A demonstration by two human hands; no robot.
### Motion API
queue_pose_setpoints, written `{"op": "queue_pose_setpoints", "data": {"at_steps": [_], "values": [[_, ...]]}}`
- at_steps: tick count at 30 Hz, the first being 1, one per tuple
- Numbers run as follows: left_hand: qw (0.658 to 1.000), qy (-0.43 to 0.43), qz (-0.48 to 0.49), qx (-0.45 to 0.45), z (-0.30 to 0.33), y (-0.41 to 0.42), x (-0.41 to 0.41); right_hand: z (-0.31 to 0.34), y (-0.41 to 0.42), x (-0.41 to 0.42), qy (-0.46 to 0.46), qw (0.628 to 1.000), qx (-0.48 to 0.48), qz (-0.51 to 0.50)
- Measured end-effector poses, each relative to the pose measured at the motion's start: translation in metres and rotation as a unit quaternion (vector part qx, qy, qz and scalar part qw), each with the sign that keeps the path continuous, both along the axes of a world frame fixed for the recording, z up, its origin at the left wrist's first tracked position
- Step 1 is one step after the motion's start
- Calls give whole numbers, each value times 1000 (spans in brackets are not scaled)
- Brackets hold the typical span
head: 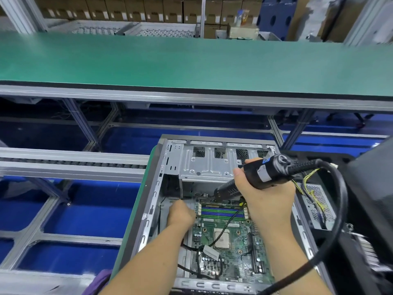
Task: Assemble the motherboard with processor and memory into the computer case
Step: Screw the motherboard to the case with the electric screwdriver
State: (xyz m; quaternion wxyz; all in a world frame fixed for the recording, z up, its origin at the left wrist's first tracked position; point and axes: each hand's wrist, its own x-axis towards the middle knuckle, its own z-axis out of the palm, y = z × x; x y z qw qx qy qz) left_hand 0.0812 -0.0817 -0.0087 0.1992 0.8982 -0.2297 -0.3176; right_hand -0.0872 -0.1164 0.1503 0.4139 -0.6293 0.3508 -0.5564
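Note:
An open grey computer case [170,158] lies flat in front of me. Inside it sits the green motherboard [234,254], with a silver processor [222,238] at its middle and green and blue memory slots [221,211] at its far end. My right hand [268,199] grips a black electric screwdriver [261,173], tip down at the board's far edge near the slots. My left hand [180,213] rests with curled fingers at the board's far left corner; what it holds is hidden.
A thick black cable [338,209] loops from the screwdriver down the right side. Thin black wires [202,265] cross the board. A power supply with yellow wires [314,199] sits at right. A green conveyor [191,64] runs across behind, with aluminium frames and blue floor at left.

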Motion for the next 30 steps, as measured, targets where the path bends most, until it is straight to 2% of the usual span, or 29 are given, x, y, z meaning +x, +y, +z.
{"op": "queue_pose_setpoints", "data": {"at_steps": [3,5,8,10,12,14,15,16,17,21,25,30], "values": [[999,45,11,-10,4,-3,2,3,-5,-7,9,1000,-17,8],[989,127,63,-40,8,-3,7,5,-9,-12,5,1000,-24,6],[937,313,141,-58,24,3,3,5,-19,-20,11,1000,-19,2],[924,347,144,-75,41,5,-1,4,-24,-26,6,1000,-19,23],[948,285,95,-109,58,5,-8,3,-28,-31,-2,999,-25,46],[974,141,-2,-175,71,6,-18,2,-31,-34,3,998,-27,48],[973,93,-50,-204,75,6,-24,1,-33,-36,3,999,-24,48],[967,82,-80,-226,75,6,-32,0,-33,-38,2,999,-18,47],[962,99,-86,-240,76,6,-39,-1,-32,-40,-1,999,-10,46],[946,200,21,-254,74,5,-56,-3,-25,-49,0,1000,11,20],[946,164,-35,-277,73,16,-68,-3,-15,-57,8,1000,4,-16],[928,164,-53,-330,82,29,-85,-4,3,-59,24,998,7,-51]]}}
